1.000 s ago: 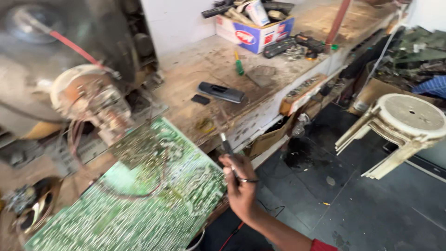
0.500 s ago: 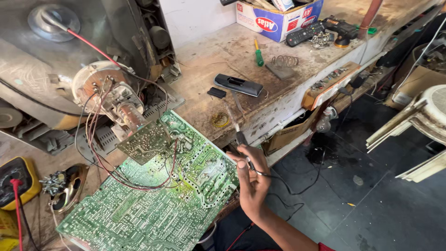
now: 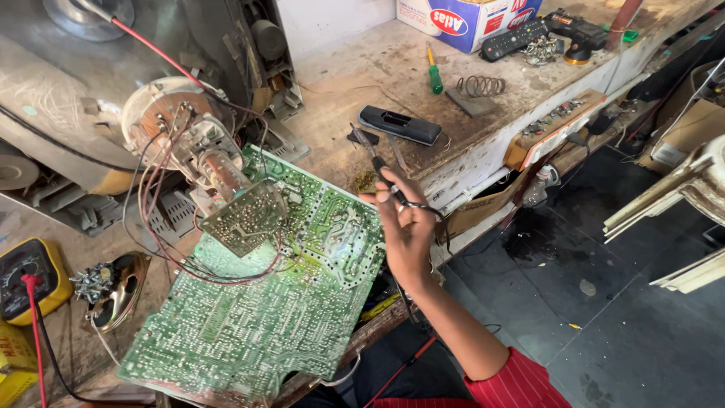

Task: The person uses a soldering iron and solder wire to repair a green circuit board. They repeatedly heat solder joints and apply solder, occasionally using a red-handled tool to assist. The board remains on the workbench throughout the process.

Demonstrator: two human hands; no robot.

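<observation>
My right hand is shut on a thin dark soldering-iron-like tool with a cord trailing from it. It holds the tool tilted, tip toward the far left, above the right edge of a large green circuit board that lies solder side up at the bench front. A small green board sits on the neck of a picture tube, with red and dark wires looping down onto the large board. My left hand is out of view.
A black remote case, a green screwdriver and a wire spring lie on the worn bench. A yellow multimeter and a loose speaker sit at the left. A cardboard box stands behind, a pale stool on the dark floor at right.
My right hand has risen with the tool from below the bench edge to the board's right edge. The view has shifted, showing more of the tube and the board.
</observation>
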